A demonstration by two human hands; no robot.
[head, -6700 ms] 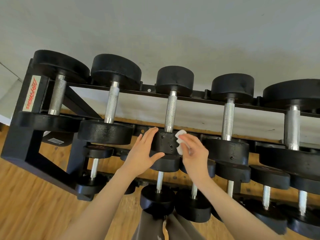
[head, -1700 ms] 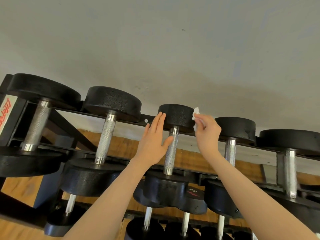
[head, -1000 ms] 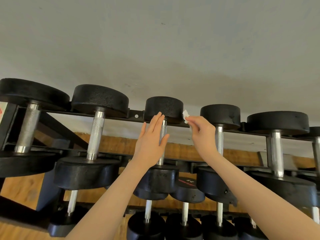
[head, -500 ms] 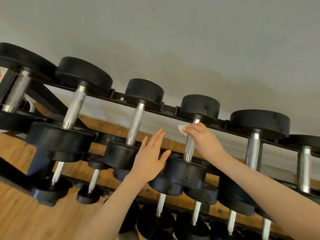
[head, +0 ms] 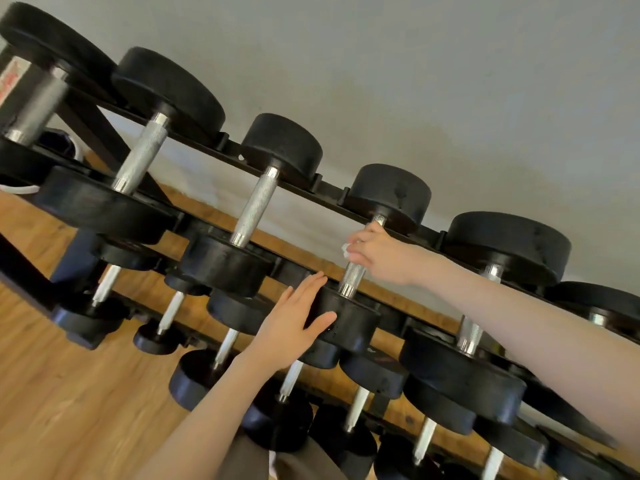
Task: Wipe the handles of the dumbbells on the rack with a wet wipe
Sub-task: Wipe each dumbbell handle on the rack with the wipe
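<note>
A black rack (head: 329,188) carries a top row of black dumbbells with knurled steel handles. My right hand (head: 379,252) is wrapped round the upper part of the fourth dumbbell's handle (head: 354,278), with a small white wet wipe (head: 345,249) showing at its fingers. My left hand (head: 294,322) lies flat with straight fingers against the near head (head: 349,323) of that same dumbbell. The third dumbbell's handle (head: 254,207) stands bare to the left.
Lower tiers hold several smaller dumbbells (head: 221,358). A grey wall (head: 415,81) is behind the rack and a wooden floor (head: 69,393) below. Larger dumbbells (head: 505,247) sit to the right, and the rack's side frame (head: 20,81) is at far left.
My right hand with the wipe went from the third dumbbell's far head to the fourth dumbbell's handle. My left hand dropped onto that dumbbell's near head. The view has tilted.
</note>
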